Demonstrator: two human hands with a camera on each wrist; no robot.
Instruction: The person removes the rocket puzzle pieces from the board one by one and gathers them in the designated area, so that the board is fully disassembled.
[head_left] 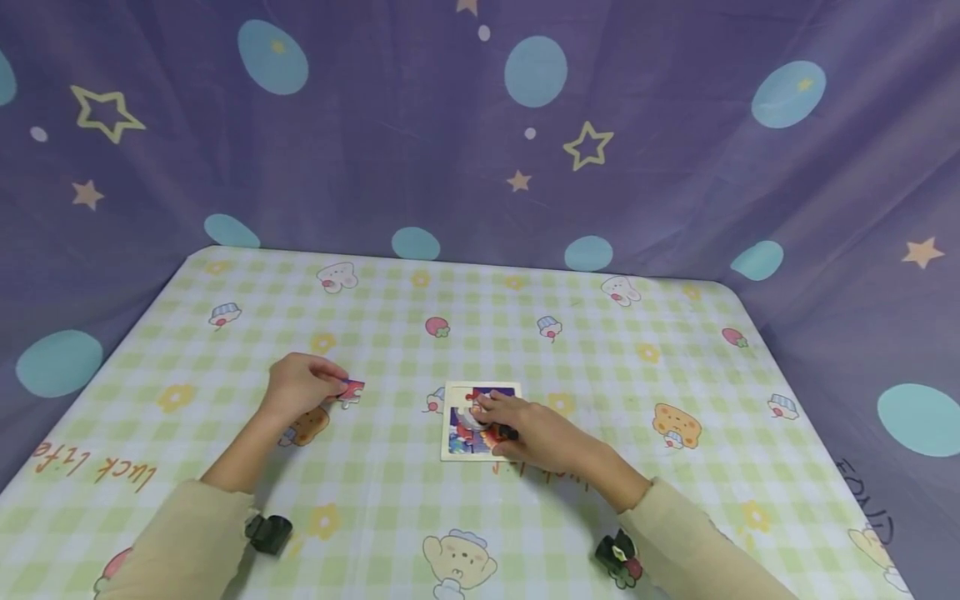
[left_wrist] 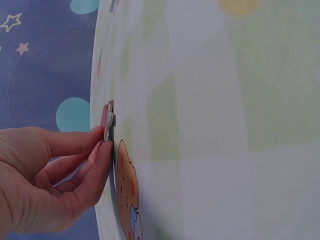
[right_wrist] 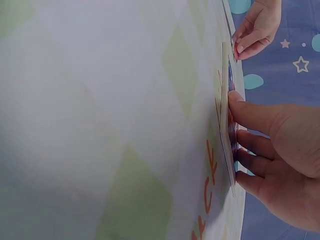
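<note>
My left hand (head_left: 303, 385) pinches a small pink-and-purple jigsaw piece (head_left: 352, 390) between thumb and fingers, just above the tablecloth. In the left wrist view that piece (left_wrist: 108, 120) is seen edge-on at the fingertips. Near the middle of the table lies a square jigsaw puzzle board with a cream frame (head_left: 445, 446). Colourful pieces fill most of it, while its upper left part shows bare cream. My right hand (head_left: 543, 433) rests its thumb and fingertips on the pieces, covering the board's right side. The right wrist view shows these fingers (right_wrist: 255, 165) spread against the board's face.
A green-and-white checked tablecloth (head_left: 390, 500) with cartoon prints covers the table. Behind it hangs a purple curtain (head_left: 420, 150) with stars and blue spots. Black wrist devices (head_left: 270, 533) are worn at both sleeves.
</note>
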